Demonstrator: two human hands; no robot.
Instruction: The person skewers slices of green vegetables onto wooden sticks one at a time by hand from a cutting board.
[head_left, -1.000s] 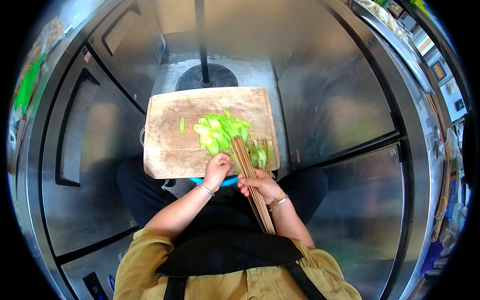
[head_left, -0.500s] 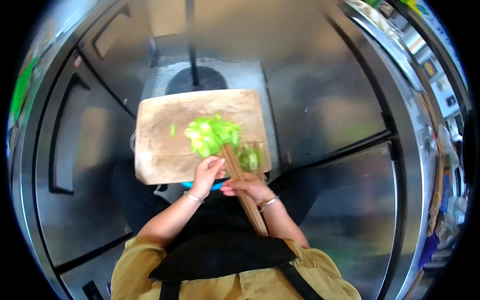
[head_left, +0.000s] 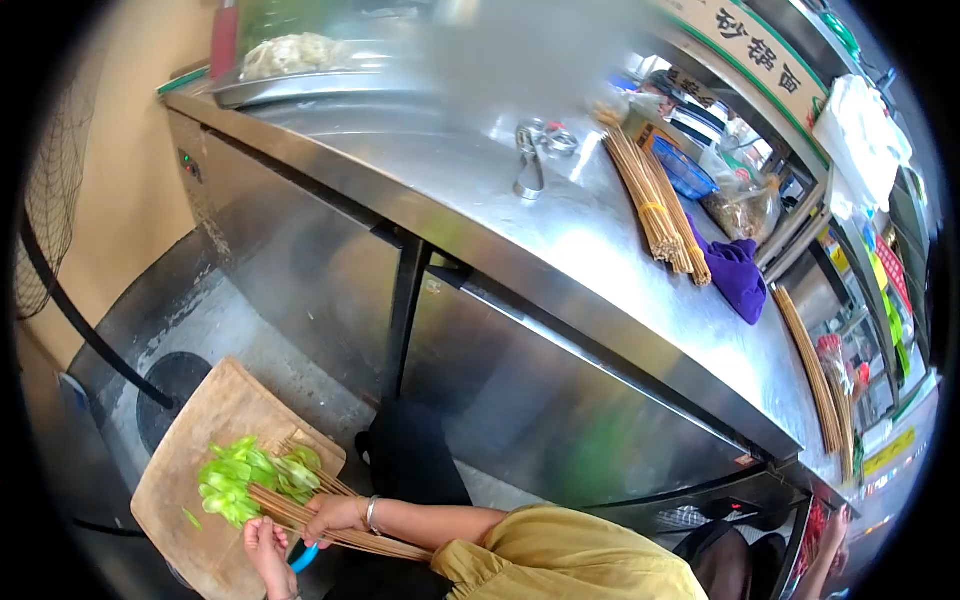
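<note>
A wooden board (head_left: pixel 165 500) lies at the lower left with light green vegetable slices (head_left: pixel 232 480) on it. My right hand (head_left: pixel 335 515) is closed around a bundle of thin wooden sticks (head_left: pixel 375 543), whose far ends reach the slices. Close to the bundle's far end, my left hand (head_left: pixel 266 550) has its fingers pinched together; whatever is between them is too small to make out. More green slices on sticks (head_left: pixel 300 474) lie on the board just beyond my right hand.
A steel counter (head_left: pixel 450 150) holds tongs (head_left: pixel 529 165), stick bundles (head_left: pixel 655 210), a blue basket (head_left: pixel 683 168), a purple cloth (head_left: pixel 735 275) and a tray (head_left: pixel 300 85). A black stand base (head_left: pixel 168 400) is beyond the board. Another person's arm (head_left: pixel 825 555) shows at the lower right.
The view has swung right and up, bringing the counter into sight and shifting the board to the lower left. My right hand still holds the sticks, with my left hand beside them.
</note>
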